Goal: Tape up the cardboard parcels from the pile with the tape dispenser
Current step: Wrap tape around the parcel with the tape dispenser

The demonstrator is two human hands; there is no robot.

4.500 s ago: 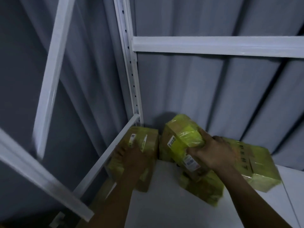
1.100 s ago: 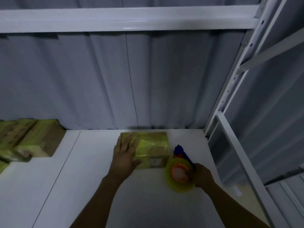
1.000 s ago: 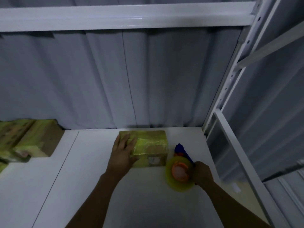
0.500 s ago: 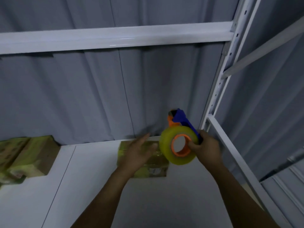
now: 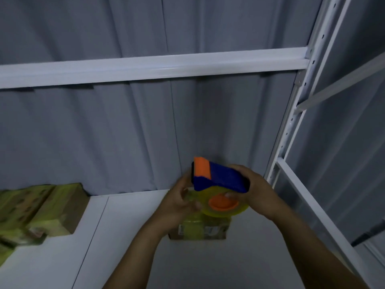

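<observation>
Dispenser [image 5: 218, 180] is now raised over the parcel [image 5: 200, 230], clamped in the right hand [image 5: 256, 190]. The left hand [image 5: 179, 199] is moved to the roll [image 5: 225, 209], curled, grip unclear; taping is judged imminent.

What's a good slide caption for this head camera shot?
Right hand grips the blue-and-orange tape dispenser above a cardboard parcel on the white shelf, left hand at its yellow tape roll.

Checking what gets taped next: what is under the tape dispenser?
A cardboard parcel on the shelf; the tape dispenser and left hand cover its far part.
</observation>
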